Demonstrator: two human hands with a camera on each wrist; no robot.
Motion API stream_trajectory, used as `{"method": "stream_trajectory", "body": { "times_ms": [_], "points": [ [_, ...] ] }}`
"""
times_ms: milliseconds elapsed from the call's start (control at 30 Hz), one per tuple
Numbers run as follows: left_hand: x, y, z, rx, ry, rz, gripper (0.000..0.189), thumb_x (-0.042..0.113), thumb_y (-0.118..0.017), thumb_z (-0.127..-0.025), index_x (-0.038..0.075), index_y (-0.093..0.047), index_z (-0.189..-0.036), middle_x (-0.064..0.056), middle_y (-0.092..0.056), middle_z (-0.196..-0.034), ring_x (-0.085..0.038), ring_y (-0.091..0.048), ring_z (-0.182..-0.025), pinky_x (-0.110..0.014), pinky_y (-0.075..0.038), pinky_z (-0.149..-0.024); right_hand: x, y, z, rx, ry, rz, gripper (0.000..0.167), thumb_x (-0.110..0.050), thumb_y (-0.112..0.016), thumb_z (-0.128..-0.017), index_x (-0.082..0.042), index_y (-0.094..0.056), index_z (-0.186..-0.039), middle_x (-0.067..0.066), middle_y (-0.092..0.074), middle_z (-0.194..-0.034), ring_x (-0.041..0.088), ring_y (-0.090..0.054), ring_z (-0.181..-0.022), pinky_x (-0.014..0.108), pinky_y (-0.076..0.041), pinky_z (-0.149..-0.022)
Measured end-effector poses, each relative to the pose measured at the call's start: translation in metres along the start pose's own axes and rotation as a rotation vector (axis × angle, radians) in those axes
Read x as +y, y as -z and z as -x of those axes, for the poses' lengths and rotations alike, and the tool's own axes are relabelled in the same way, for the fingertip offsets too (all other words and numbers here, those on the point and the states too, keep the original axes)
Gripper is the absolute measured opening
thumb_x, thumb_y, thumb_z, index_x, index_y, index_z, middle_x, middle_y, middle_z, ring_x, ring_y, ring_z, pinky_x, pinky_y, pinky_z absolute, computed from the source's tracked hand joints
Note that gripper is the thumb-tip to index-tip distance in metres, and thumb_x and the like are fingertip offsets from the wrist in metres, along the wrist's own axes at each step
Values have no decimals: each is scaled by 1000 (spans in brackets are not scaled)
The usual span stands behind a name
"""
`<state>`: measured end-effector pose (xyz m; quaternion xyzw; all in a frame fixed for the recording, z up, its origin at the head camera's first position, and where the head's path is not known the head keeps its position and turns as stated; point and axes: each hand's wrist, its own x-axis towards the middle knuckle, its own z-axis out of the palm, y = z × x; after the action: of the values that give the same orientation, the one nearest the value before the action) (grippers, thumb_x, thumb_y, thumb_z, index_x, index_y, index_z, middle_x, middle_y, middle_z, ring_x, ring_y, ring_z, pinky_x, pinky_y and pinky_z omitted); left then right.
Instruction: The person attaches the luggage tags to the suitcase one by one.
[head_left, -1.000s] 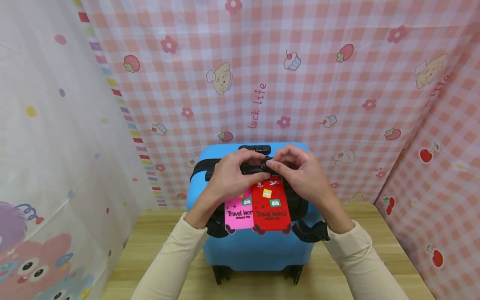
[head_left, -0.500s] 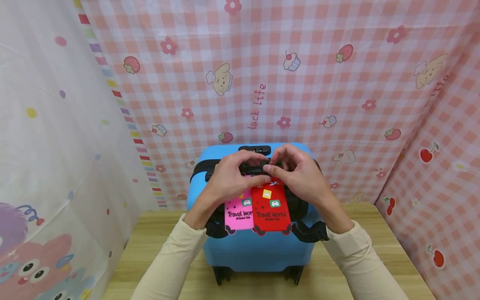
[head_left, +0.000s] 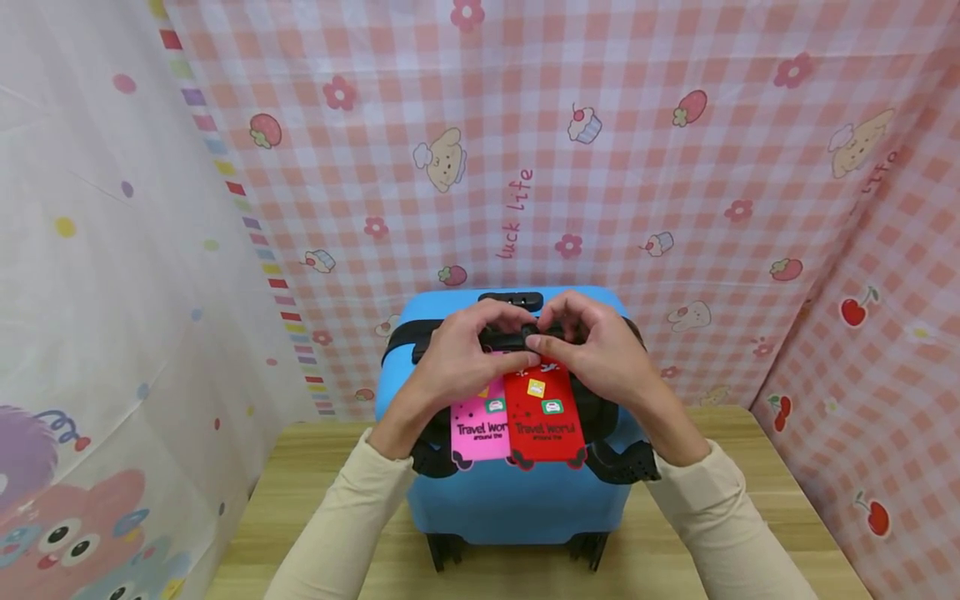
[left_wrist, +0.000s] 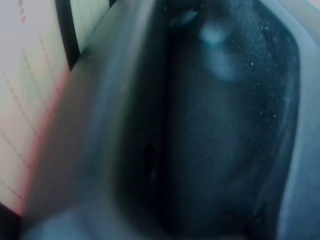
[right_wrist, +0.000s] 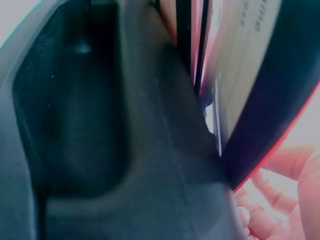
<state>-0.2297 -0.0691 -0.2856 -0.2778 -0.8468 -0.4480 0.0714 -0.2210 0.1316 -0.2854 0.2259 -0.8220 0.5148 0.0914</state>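
Note:
A red luggage tag [head_left: 543, 429] reading "Travel World" hangs at the front of a blue suitcase [head_left: 517, 508], overlapping a pink luggage tag [head_left: 478, 437]. Its small black strap [head_left: 529, 330] lies at the suitcase's black carry handle [head_left: 501, 341]. My left hand [head_left: 467, 354] grips the strap from the left, index finger above and thumb below. From the right, my right hand [head_left: 611, 354] pinches the same strap between thumb and curled fingers. In the right wrist view, fingers [right_wrist: 267, 210] show beside the red-edged tag [right_wrist: 270, 85]. The left wrist view is mostly filled by a dark hollow part.
A black luggage belt [head_left: 408, 333] runs across the suitcase behind my hands, near a combination lock [head_left: 512, 301]. Black curved brackets stick out in front. The suitcase stands on a wood-grain table [head_left: 307, 517], with patterned cloth [head_left: 630, 183] behind and at both sides.
My right thumb and fingers have shifted slightly down and left on the black strap. The left hand keeps its grip, its thumb a little lower. Both tags hang almost unchanged.

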Motion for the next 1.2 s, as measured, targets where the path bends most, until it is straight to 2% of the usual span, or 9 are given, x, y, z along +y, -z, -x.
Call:
{"method": "stream_trajectory", "body": {
  "times_ms": [833,1200],
  "points": [
    [-3,1,1,6,-61,25,31,22,-75,-89,19,-71,-119,6,-64,-109,-10,-56,-104,-36,-48,-93,-1,0,-1,-4,9,3,13,-12,-71,-92,-8,-60,-98,11,-46,-69,23,-45,-59,29,-38,-50],
    [-3,-1,1,24,-44,79,29,20,-75,-89,16,-72,-118,4,-66,-110,-11,-58,-103,-34,-51,-91,-1,0,-1,7,33,-21,11,-9,-69,-93,-8,-59,-97,11,-45,-67,20,-42,-56,28,-36,-47]
  ]
}}
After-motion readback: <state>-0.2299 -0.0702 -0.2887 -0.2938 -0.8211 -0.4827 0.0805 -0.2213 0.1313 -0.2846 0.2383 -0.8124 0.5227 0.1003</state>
